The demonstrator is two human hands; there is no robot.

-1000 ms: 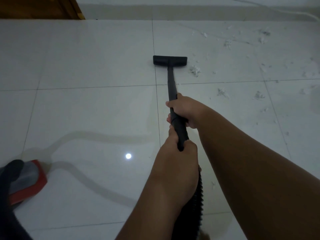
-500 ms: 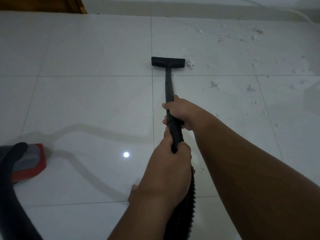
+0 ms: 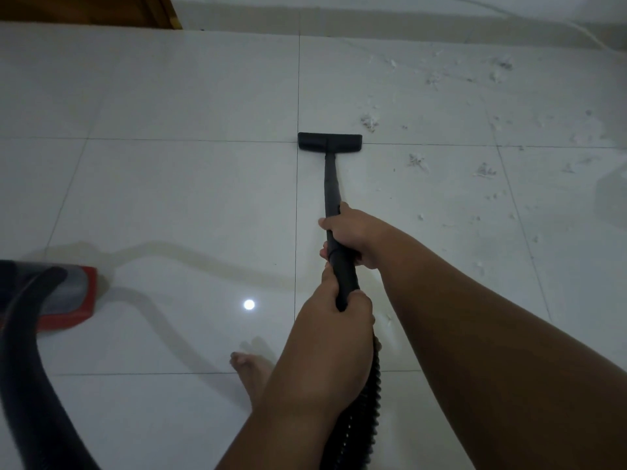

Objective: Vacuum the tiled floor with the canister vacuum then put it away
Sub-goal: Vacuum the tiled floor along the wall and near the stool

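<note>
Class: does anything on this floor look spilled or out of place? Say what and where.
Yes: whitish fluffy debris lies scattered on the tiled floor to the right of the floor nozzle and beyond it; the floor left of the nozzle looks clean.

A room in a home is suggested: a glossy white tiled floor (image 3: 169,205) is bounded at the far side by a plain skirting (image 3: 373,27), dark woodwork (image 3: 84,10) is seen far left, and a bare foot (image 3: 252,371) is planted near.
</note>
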